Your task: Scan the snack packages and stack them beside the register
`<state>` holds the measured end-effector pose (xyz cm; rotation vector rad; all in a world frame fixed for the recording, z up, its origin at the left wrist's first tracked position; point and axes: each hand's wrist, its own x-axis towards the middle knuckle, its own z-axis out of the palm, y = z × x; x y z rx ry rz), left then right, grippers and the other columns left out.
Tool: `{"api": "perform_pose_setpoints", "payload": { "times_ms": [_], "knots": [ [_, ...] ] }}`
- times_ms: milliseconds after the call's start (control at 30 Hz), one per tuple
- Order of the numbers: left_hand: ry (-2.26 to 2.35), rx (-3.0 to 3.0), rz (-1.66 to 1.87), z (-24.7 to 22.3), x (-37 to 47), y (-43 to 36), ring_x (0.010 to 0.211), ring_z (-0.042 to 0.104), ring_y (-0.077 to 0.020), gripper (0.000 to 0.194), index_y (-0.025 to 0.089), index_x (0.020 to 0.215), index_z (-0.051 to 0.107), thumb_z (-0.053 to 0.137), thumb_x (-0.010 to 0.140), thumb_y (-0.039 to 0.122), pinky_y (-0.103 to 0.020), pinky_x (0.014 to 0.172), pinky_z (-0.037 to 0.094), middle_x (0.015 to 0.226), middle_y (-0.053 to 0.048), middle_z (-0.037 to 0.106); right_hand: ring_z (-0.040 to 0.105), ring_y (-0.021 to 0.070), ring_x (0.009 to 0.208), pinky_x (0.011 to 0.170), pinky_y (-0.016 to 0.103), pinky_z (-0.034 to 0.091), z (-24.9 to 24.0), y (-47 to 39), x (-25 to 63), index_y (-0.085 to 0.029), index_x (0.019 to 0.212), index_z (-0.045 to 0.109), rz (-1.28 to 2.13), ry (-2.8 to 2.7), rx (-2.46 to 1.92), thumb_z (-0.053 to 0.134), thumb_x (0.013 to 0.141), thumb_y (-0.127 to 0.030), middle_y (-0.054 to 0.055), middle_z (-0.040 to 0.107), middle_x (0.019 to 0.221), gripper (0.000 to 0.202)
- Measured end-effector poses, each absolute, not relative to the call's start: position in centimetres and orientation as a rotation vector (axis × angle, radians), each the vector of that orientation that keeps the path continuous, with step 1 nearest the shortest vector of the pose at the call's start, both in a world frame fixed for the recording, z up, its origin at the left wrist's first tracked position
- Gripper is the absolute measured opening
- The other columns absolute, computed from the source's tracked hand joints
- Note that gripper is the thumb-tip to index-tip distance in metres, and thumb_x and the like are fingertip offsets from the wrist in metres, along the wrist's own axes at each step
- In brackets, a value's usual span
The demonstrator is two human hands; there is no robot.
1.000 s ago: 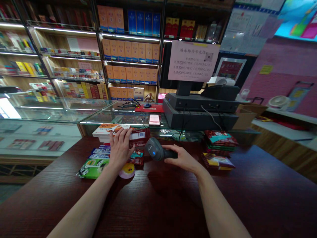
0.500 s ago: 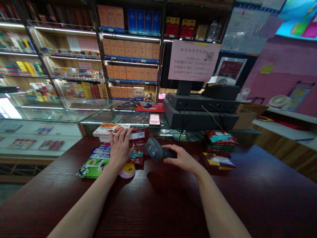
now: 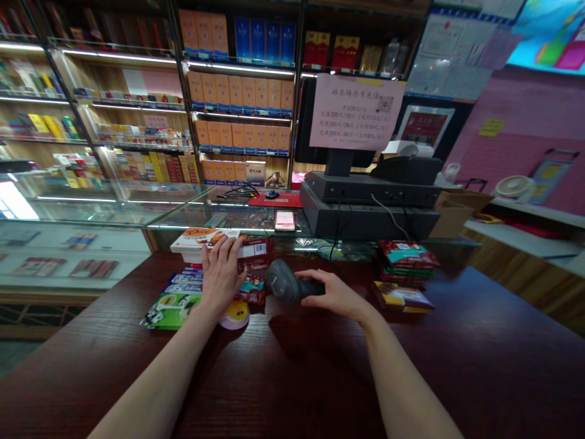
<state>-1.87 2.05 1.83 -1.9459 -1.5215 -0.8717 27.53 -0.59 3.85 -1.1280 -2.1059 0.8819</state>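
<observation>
My right hand (image 3: 331, 291) is wrapped round the handle of a dark grey barcode scanner (image 3: 282, 281), whose head points left, just above the table. My left hand (image 3: 222, 268) grips the left end of a brown box (image 3: 256, 250), fingers over it and thumb in front. The box's white barcode label faces me. Behind and left of that hand lies a white and orange Dove chocolate box (image 3: 189, 239). Under and beside my left wrist are a green panda packet (image 3: 172, 310), blue and white packets (image 3: 186, 279), a brown and teal packet (image 3: 252, 289) and a round yellow-faced item (image 3: 234, 314).
Stacked brown and teal packets (image 3: 404, 256) and a yellow-brown packet (image 3: 403, 297) lie on the table's right. Behind stand a glass counter (image 3: 219, 213), a cash register (image 3: 370, 210) with a paper-covered monitor (image 3: 356, 113), and shelves of boxes (image 3: 242, 91).
The blue light on the scanner's head no longer shows. The scanner's head has turned and shifted slightly left. My left hand and the box have stayed about where they were.
</observation>
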Motion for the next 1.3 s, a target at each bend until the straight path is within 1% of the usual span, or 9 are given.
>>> {"api": "perform_pose_setpoints", "payload": {
  "times_ms": [133,233,400,533,667,900,1033,1300],
  "knots": [
    [-1.53,-1.956,-0.875,1.7,-2.0,2.1,0.141,0.036,-0.0338,0.075,0.017,0.15,0.034,0.062,0.08,0.022,-0.06,0.123,0.008,0.143,-0.015,0.05,0.062,0.0252,0.107,0.097,0.038,0.043,3.6,-0.6,27.4,-0.024,0.128,0.065,0.937,-2.139,-1.153,0.083,0.065,-0.028,0.005,0.07,0.113,0.066],
    [-1.533,-1.958,-0.876,1.8,-1.9,2.1,0.141,0.036,-0.0336,0.075,0.018,0.15,0.034,0.062,0.08,0.022,-0.06,0.123,0.009,0.143,-0.015,0.05,0.061,0.0253,0.105,0.097,0.038,0.042,3.5,-0.6,27.3,-0.025,0.129,0.065,0.921,-2.211,-1.204,0.085,0.063,-0.028,0.004,0.069,0.111,0.068],
    [-1.531,-1.953,-0.869,2.0,-1.8,1.9,0.14,0.037,-0.0334,0.074,0.016,0.15,0.034,0.06,0.081,0.022,-0.059,0.123,0.008,0.142,-0.015,0.05,0.061,0.0256,0.106,0.096,0.037,0.042,3.0,-0.5,27.1,-0.027,0.127,0.067,0.912,-2.315,-1.219,0.086,0.062,-0.03,0.004,0.07,0.111,0.067],
    [-1.522,-1.964,-0.87,2.0,-1.9,1.9,0.139,0.039,-0.0342,0.076,0.018,0.15,0.033,0.061,0.08,0.022,-0.06,0.123,0.008,0.142,-0.015,0.051,0.061,0.0257,0.105,0.093,0.036,0.043,2.3,-0.3,27.1,-0.03,0.124,0.068,0.864,-2.372,-1.247,0.086,0.061,-0.032,0.003,0.069,0.112,0.065],
    [-1.514,-1.984,-0.887,1.9,-2.0,2.0,0.139,0.039,-0.035,0.076,0.019,0.151,0.033,0.062,0.081,0.023,-0.061,0.122,0.008,0.143,-0.015,0.05,0.059,0.0262,0.106,0.094,0.037,0.042,1.9,-0.2,27.0,-0.032,0.122,0.068,0.833,-2.421,-1.273,0.087,0.061,-0.033,0.002,0.067,0.111,0.064],
    [-1.512,-1.977,-0.87,1.8,-1.9,2.0,0.14,0.038,-0.0338,0.074,0.017,0.15,0.034,0.062,0.082,0.024,-0.06,0.123,0.007,0.143,-0.016,0.05,0.057,0.0259,0.104,0.093,0.037,0.04,2.1,-0.6,26.5,-0.031,0.12,0.068,0.815,-2.469,-1.299,0.084,0.063,-0.035,0.002,0.067,0.108,0.059],
    [-1.499,-1.977,-0.862,2.0,-1.8,1.9,0.139,0.039,-0.0337,0.074,0.016,0.15,0.035,0.063,0.082,0.024,-0.059,0.123,0.008,0.143,-0.016,0.05,0.056,0.0256,0.104,0.093,0.037,0.039,2.1,-0.6,26.4,-0.031,0.12,0.066,0.827,-2.473,-1.315,0.085,0.063,-0.034,0.001,0.066,0.108,0.06],
    [-1.469,-1.993,-0.896,2.2,-1.6,1.7,0.138,0.04,-0.0334,0.075,0.018,0.151,0.031,0.062,0.083,0.025,-0.059,0.123,0.01,0.143,-0.016,0.051,0.057,0.0266,0.105,0.094,0.04,0.039,2.1,-0.6,26.5,-0.031,0.121,0.067,0.842,-2.469,-1.312,0.086,0.062,-0.035,0.001,0.068,0.108,0.062]
  ]
}}
